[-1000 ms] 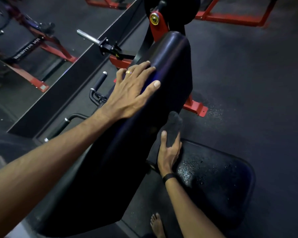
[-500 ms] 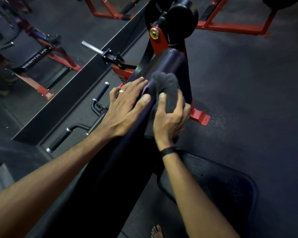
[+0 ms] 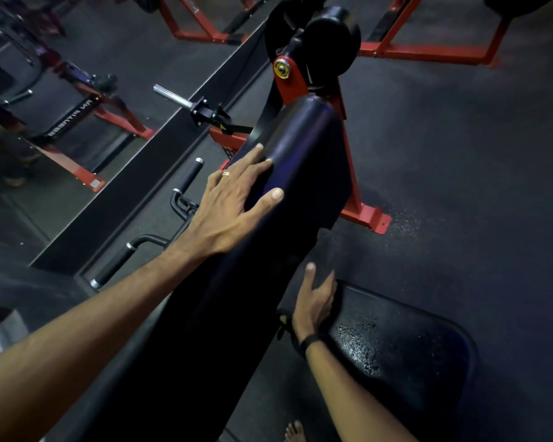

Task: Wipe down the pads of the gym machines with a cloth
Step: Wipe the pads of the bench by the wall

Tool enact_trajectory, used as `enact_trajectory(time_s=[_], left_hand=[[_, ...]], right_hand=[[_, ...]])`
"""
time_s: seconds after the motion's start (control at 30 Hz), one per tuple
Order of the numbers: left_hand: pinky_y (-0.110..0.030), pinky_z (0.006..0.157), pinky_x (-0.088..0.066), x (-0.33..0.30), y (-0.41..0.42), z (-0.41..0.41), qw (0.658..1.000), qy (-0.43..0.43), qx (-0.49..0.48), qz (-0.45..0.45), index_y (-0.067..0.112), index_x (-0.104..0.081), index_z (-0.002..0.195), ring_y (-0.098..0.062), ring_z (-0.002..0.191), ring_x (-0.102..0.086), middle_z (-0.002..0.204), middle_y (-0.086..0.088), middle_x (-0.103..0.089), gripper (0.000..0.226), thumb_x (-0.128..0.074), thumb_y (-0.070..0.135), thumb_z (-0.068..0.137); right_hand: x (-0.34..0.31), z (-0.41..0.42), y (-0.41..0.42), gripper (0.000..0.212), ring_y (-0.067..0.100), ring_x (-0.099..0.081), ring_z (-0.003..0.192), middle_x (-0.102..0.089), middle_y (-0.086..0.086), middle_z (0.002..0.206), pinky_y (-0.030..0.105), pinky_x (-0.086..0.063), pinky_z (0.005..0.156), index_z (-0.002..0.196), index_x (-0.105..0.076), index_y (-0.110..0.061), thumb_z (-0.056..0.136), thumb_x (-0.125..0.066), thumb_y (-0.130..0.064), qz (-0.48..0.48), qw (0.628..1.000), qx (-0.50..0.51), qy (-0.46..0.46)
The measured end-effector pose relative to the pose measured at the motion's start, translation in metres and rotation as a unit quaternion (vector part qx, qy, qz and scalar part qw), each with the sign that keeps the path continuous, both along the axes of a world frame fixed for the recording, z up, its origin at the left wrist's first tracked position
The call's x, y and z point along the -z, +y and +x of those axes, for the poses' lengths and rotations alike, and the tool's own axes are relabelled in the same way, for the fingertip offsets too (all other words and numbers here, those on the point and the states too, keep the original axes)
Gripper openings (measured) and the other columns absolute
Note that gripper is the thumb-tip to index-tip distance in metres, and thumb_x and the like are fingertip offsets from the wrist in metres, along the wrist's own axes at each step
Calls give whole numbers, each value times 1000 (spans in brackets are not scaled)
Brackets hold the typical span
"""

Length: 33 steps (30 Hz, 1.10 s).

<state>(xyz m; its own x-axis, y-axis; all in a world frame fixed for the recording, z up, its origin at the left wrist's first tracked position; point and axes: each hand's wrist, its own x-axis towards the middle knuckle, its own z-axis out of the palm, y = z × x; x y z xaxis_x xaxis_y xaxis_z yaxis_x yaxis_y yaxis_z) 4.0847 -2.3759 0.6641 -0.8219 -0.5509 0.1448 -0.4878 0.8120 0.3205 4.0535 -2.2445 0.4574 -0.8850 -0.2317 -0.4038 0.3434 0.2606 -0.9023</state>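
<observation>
The left hand (image 3: 233, 205) lies flat, fingers spread, steadying the long back pad (image 3: 300, 173) that runs from seven o'clock up to twelve. This black vinyl looks firm, smooth and probably slick when wet, so bracing its upper edge seems sensible. At four o'clock from that hand, the right hand (image 3: 315, 301) presses the dark cloth (image 3: 334, 309) low against the pad's side; the cloth looks soft and limp, best bunched under the palm. At five o'clock the seat pad (image 3: 406, 346) glistens with droplets.
</observation>
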Motion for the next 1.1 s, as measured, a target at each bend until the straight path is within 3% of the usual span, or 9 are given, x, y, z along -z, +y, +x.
enact_trajectory(time_s=[0.13,0.23,0.33,0.43,0.53,0.73,0.9,1.0,1.1], left_hand=[[-42,117,-32,0,-7,-5,999,35,12,-9,16,-58,140,-14,140,-44,151,-2,-50,70,-43,67,93],[-41,96,-46,-10,-15,-25,996,72,2,-54,12,-74,107,-22,109,-64,114,-6,-70,62,-38,61,96],[-49,76,-44,-13,-16,-46,985,164,-58,1,7,-63,81,-24,81,-57,86,-8,-58,62,-28,53,101],[-42,96,-37,-7,-9,-52,992,116,-48,-19,9,-57,119,-23,109,-51,116,-6,-54,61,-22,56,99],[-42,115,-21,-4,-7,-52,998,43,-32,-40,15,-34,151,-14,143,-31,155,-3,-34,74,-21,63,96],[-62,121,2,0,-13,-57,999,-25,-41,17,33,-17,159,-16,154,-13,169,3,-5,83,-20,78,89],[-63,120,9,-3,-10,-59,999,-38,-35,12,35,-16,159,-14,155,-10,169,4,-3,83,-21,78,89],[-63,120,10,-3,-9,-59,999,-39,-35,2,35,-16,159,-13,155,-10,169,4,-3,82,-20,77,89],[-65,119,10,-3,-9,-59,998,-44,-36,-18,36,-16,159,-15,155,-12,169,4,-4,81,-18,78,90]], right_hand=[[-42,34,16,70,28,-54,126,-59,14,135,13,-30,101,137,-54,-4,92,-48,-58,-61,991,-41,114],[-91,13,-1,59,13,-53,120,-57,4,129,11,-31,102,136,-53,-13,95,-51,-56,-136,960,-58,236],[-133,-39,-40,53,17,-54,112,-59,7,117,5,-27,97,132,-60,-13,93,-59,-47,-126,932,-22,338],[-149,-91,-76,53,24,-58,101,-61,9,104,8,-26,79,129,-66,-19,88,-59,-52,-56,934,29,351],[-133,-123,-90,51,23,-60,92,-60,6,99,21,-37,74,127,-67,-22,88,-60,-54,-20,928,64,367],[-63,-162,-105,55,39,-64,100,-64,20,101,44,-50,81,124,-69,-11,92,-61,-55,21,972,104,211],[-8,-145,-76,63,36,-52,125,-55,18,134,44,-43,95,149,-46,-21,98,-49,-58,79,996,33,40],[10,-103,-52,89,38,-56,125,-57,19,138,45,-46,98,149,-45,-16,89,-32,-81,77,996,35,-13],[-21,-59,-32,70,36,-55,126,-57,19,139,36,-42,100,147,-49,-13,95,-46,-60,56,997,52,-4]])
